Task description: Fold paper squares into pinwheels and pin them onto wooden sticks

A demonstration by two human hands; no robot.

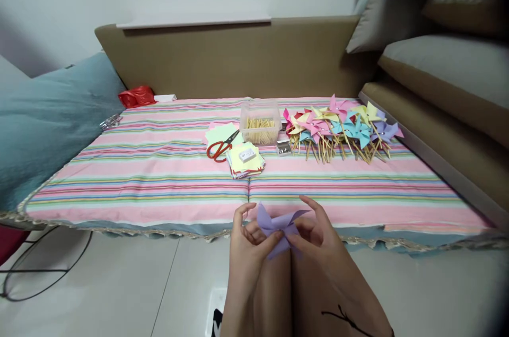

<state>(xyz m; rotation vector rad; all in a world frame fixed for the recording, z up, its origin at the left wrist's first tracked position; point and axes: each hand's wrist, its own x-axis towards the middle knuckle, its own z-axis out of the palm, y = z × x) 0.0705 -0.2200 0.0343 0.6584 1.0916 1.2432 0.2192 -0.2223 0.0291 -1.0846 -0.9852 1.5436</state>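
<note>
A purple paper pinwheel (278, 225) is held between both hands above my knees, its blades folded in toward the middle. My left hand (251, 233) grips its left side, with the thumb pressed near the centre. On the other side, my right hand (316, 231) pinches the pinwheel with its thumb near the centre and its index finger raised. No stick shows on this pinwheel. Beyond the hands lie stacked paper squares (246, 168) with a small white box (247, 155) on top, and red-handled scissors (222, 147) beside them.
A clear plastic box (260, 138) holds wooden sticks. Right of it are a small open box of pins (283, 148) and a pile of finished pinwheels (342, 127). Cushions (445, 66) stand at the right, a blue pillow (59, 109) at the left, and a red bag (137, 96) behind.
</note>
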